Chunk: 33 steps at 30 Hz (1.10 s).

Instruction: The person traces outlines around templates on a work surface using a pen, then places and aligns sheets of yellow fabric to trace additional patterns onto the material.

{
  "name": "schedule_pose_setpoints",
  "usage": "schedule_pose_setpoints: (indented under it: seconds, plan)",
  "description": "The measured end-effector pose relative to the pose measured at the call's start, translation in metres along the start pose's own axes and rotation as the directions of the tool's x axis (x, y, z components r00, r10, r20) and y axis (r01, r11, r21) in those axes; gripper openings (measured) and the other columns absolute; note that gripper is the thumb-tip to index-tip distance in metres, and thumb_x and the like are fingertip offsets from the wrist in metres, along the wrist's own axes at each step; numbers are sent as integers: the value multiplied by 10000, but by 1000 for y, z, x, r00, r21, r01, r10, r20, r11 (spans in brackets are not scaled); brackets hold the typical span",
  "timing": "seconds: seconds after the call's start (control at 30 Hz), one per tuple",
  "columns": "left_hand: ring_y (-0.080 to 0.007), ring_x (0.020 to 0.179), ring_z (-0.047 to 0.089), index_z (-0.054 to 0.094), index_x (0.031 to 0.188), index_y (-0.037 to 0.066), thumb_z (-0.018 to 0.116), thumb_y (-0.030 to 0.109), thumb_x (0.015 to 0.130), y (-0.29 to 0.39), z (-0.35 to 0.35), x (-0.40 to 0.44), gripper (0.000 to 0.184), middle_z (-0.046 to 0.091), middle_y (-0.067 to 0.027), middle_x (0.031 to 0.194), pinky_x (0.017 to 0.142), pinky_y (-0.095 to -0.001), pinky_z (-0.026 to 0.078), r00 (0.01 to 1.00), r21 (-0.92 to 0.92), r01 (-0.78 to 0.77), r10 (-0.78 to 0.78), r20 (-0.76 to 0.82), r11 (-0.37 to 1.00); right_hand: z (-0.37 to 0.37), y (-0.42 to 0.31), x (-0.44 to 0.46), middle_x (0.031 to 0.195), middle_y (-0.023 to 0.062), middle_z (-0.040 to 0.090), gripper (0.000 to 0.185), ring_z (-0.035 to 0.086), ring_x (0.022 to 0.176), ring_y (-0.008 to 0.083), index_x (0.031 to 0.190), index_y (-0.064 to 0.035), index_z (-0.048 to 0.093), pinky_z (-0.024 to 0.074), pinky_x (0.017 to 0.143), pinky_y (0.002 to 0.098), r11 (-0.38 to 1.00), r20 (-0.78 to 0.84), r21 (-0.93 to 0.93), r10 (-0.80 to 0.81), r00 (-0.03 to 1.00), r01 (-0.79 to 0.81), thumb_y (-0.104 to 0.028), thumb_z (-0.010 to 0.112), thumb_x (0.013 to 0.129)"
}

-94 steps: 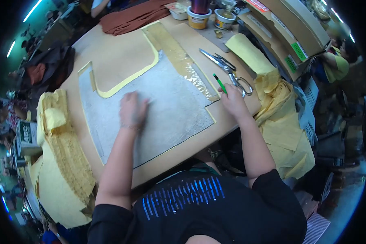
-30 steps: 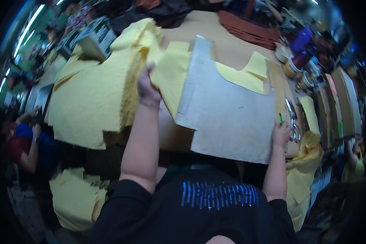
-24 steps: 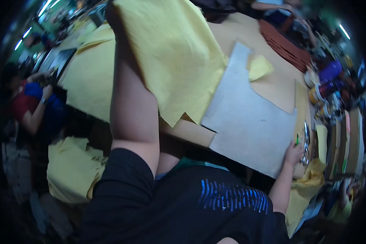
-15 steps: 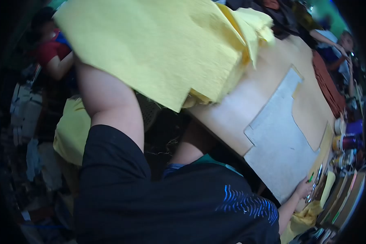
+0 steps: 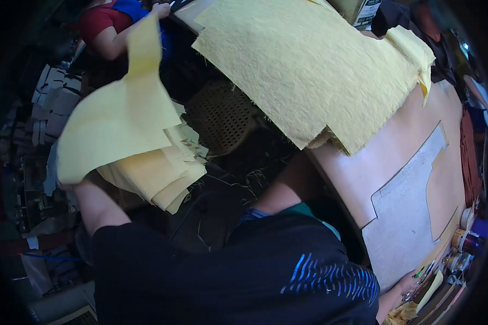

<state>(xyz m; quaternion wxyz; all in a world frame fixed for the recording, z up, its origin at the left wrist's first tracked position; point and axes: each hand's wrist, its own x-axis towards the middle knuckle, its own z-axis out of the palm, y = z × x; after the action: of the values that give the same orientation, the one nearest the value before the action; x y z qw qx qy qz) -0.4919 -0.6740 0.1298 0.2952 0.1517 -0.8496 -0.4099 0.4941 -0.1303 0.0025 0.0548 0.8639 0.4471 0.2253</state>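
At six o'clock, nearest, is the person's black shirt [image 5: 217,265]. Near nine o'clock the left hand [image 5: 73,188] sits under the lower edge of a loose yellow sheet [image 5: 116,116]; that sheet hides most of the fingers, so I cannot tell how its grip stands. At four o'clock the right hand [image 5: 404,283] has its grip closed around a green pencil [image 5: 418,274], at the near end of the worktop [image 5: 374,146]. That brown, smooth surface fills the view from one to four o'clock, its near edge slanting up toward eleven. Flat on it lies a grey template [image 5: 404,216]; farther along, toward one o'clock, a thick yellow cloth pile [image 5: 314,65] overhangs the edge with a ragged fringe. The loose sheet, toward ten o'clock, has its long axis running from seven to one, broad curved end low, narrow strip pointing up to one; it overlaps a stack of cut yellow pieces [image 5: 171,176] in view. Beyond are a perforated seat [image 5: 219,116] above a dim floor and, at eleven, a co-worker's red sleeve [image 5: 100,27].
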Motion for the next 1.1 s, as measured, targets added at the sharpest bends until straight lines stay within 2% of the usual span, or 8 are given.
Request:
schedule_pose_setpoints:
  seconds: [0.3, 0.4, 0.5, 0.6, 0.67, 0.73, 0.8, 1.1]
  plan:
    - [-256, 933, 549, 541, 1050, 18, 484, 353, 809, -111, -19, -19, 417, 565, -125, 1048, 820, -327, 418, 994, 477, 44, -88, 70, 878, -4, 0, -7, 881, 232, 569, 407, 544, 793, 382, 1108, -81, 506, 423, 702, 451, 967, -183, 218, -90, 979, 129, -312, 523, 773]
    - [-251, 933, 550, 551, 1045, 26, 493, 362, 806, -40, 53, -24, 417, 568, -120, 1048, 819, -321, 417, 942, 271, -334, 317, 106, 903, -4, -2, -11, 836, 221, 569, 380, 536, 778, 372, 1029, -35, 534, 417, 706, 445, 929, -128, 353, -65, 990, 106, -311, 531, 768]
    - [-259, 877, 571, 601, 953, 82, 539, 329, 793, 155, 111, -153, 301, 599, -124, 963, 763, -329, 437, 844, 79, -526, 508, 171, 847, -6, -4, -14, 871, 209, 547, 368, 496, 862, 356, 948, -12, 546, 376, 776, 433, 946, -84, 322, -15, 996, 41, -333, 528, 770]
    - [-235, 761, 586, 614, 885, 56, 548, 246, 805, 277, 156, -311, 217, 619, -104, 846, 705, -290, 453, 467, -372, -759, 845, 259, 534, -11, -11, -22, 901, 197, 524, 356, 467, 901, 349, 909, -29, 547, 338, 824, 430, 944, -85, 330, 50, 995, -19, -356, 525, 770]
    - [-229, 760, 580, 592, 793, -1, 618, 121, 751, 327, 150, -428, 131, 595, -132, 801, 692, -276, 450, 182, -772, -601, 976, 119, 206, -8, -11, -25, 901, 187, 518, 338, 465, 902, 347, 897, -41, 546, 339, 824, 425, 938, -106, 348, 57, 993, -16, -355, 525, 771]
    - [-256, 711, 564, 566, 734, -6, 622, 105, 731, 358, 116, -522, 124, 578, -137, 756, 658, -308, 452, -64, -845, -533, 998, 7, -28, -11, -11, -25, 904, 178, 511, 324, 461, 908, 345, 889, -51, 547, 341, 824, 421, 931, -116, 364, 69, 991, -22, -352, 526, 772]
    - [-275, 712, 559, 561, 744, -18, 614, 185, 749, 371, 91, -572, 210, 571, -146, 747, 653, -325, 444, -218, -850, -526, 969, 116, -17, -18, -14, -28, 910, 172, 503, 312, 455, 920, 342, 886, -59, 548, 342, 823, 419, 924, -98, 380, 89, 991, -45, -348, 527, 772]
    - [-293, 708, 563, 583, 738, 27, 571, 249, 729, 373, 74, -604, 222, 566, -139, 770, 645, -356, 459, -249, -569, -821, 865, 435, 50, -18, -14, -26, 890, 170, 504, 308, 459, 905, 343, 883, -46, 541, 350, 806, 417, 914, -88, 404, 89, 992, -46, -333, 531, 773]
